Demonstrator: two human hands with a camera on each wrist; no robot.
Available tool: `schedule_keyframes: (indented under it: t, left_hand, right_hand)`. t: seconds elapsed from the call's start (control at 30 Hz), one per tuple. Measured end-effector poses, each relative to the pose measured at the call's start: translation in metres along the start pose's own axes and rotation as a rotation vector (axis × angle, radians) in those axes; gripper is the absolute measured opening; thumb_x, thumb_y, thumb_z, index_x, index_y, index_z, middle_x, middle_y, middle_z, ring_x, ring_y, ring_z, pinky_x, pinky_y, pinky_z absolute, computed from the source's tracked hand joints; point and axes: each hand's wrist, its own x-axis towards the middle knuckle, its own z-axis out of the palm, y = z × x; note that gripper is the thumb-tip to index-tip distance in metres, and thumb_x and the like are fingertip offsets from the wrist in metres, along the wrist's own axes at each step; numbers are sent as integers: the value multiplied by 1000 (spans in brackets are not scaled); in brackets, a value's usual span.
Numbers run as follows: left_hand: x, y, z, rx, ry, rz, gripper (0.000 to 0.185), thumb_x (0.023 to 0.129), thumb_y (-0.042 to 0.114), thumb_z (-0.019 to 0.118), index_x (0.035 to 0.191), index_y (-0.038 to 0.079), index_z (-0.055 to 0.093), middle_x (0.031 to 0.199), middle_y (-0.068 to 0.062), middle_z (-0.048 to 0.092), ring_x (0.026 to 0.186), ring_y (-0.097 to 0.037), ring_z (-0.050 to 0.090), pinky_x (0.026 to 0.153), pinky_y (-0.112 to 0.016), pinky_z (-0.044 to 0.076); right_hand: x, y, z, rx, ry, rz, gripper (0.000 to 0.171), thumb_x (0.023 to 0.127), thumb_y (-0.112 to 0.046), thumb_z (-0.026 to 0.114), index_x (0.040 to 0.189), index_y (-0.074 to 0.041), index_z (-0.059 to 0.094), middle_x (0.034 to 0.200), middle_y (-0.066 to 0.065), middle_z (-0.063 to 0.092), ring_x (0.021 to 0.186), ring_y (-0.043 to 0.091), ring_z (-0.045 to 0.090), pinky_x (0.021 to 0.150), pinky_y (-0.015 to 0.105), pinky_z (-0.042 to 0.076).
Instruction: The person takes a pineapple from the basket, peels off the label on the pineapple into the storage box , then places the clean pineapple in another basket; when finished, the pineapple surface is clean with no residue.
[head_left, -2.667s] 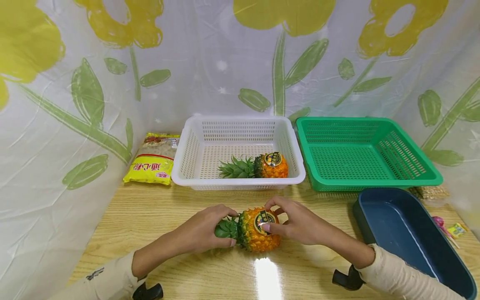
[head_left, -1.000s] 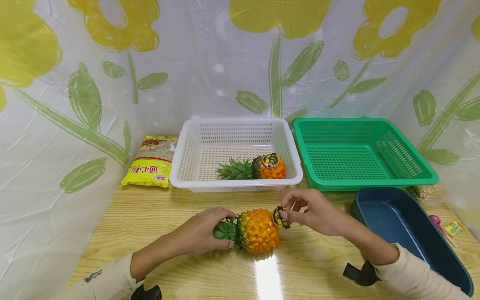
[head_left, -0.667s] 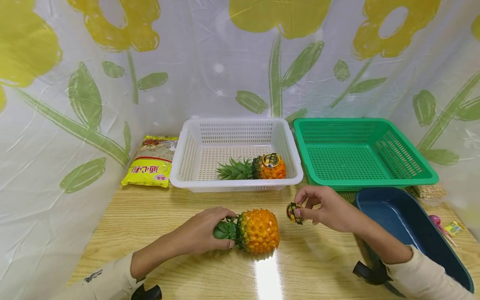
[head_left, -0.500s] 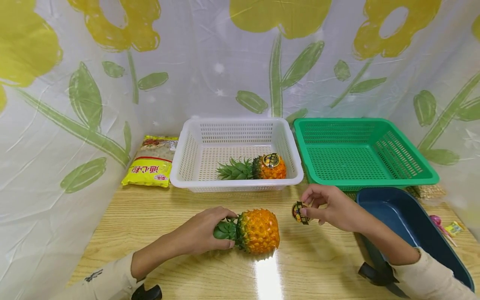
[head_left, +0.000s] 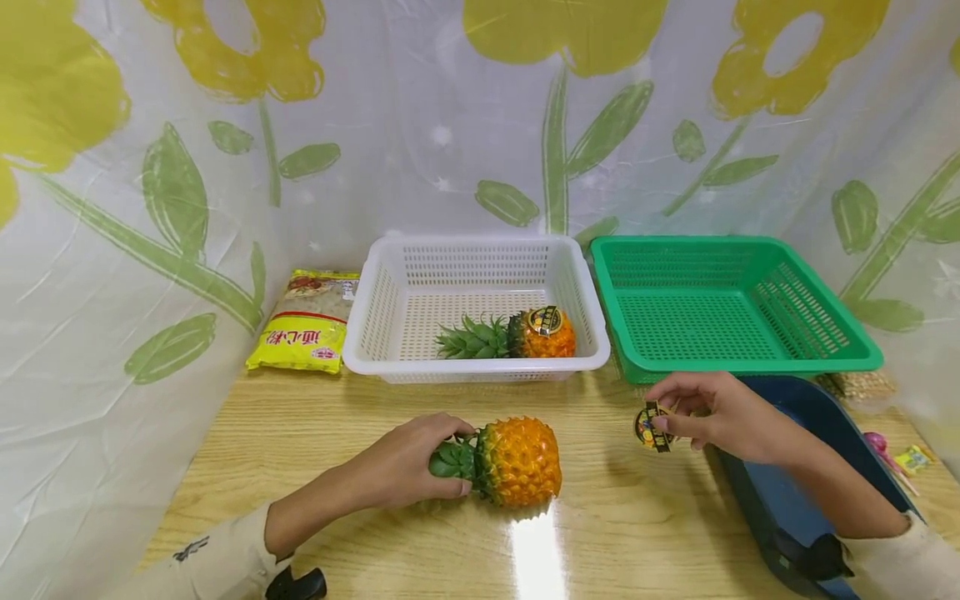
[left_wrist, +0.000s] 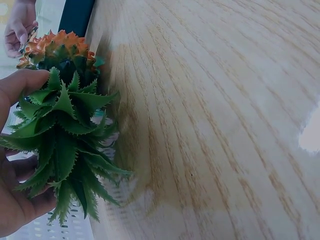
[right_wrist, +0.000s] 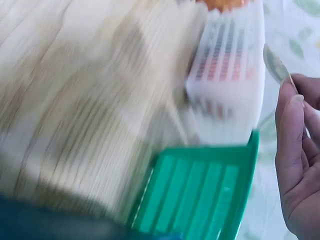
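Note:
My left hand (head_left: 408,462) grips the green leafy crown of an orange pineapple (head_left: 522,462) lying on its side on the table. The left wrist view shows thumb and fingers around the spiky leaves (left_wrist: 65,135). Over the table to the right, my right hand (head_left: 723,417) pinches a round black-and-gold sticker (head_left: 652,427) between thumb and fingers. In the right wrist view the sticker (right_wrist: 277,65) appears nearly edge-on. No label shows on the pineapple's upper side. A second pineapple (head_left: 551,337), with a similar round sticker on it, lies in the white basket (head_left: 480,365).
A green basket (head_left: 750,367) stands back right, beside the white one. A dark blue tub (head_left: 757,517) sits partly under my right forearm. A yellow bag (head_left: 303,333) lies back left. A pink lollipop (head_left: 875,442) and a small yellow packet (head_left: 912,460) lie far right.
My right hand has peeled the sticker off the held pineapple and carried it rightward, close to the blue tub. My left hand has kept its grip on the crown.

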Motion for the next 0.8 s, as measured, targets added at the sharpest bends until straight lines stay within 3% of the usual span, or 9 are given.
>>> schedule_keyframes:
  t: [0.2, 0.4, 0.8]
  left_hand:
    - [1, 1, -1, -7, -6, -8, 61, 85, 44, 78, 136, 20, 58, 134, -4, 60, 115, -21, 59, 86, -41, 51]
    - [1, 1, -2, -11, -10, -12, 60, 84, 43, 79, 136, 19, 58, 135, -6, 60, 118, -24, 58, 91, -44, 50]
    - [2, 0, -1, -3, -14, -8, 61, 84, 43, 79, 136, 18, 58, 136, -7, 60, 121, -26, 58, 94, -46, 50]
  right_hand:
    - [-13, 18, -20, 29, -22, 2, 29, 102, -16, 60, 128, -4, 59, 100, 5, 69, 78, 19, 65, 61, 35, 55]
    - [-25, 42, -42, 113, -58, -5, 29, 104, -8, 52, 131, 3, 54, 101, 4, 68, 82, 20, 65, 64, 35, 54]
    - [-44, 85, -76, 88, -37, 152, 27, 105, -11, 51, 130, -4, 56, 107, -8, 71, 88, 17, 66, 70, 35, 55]
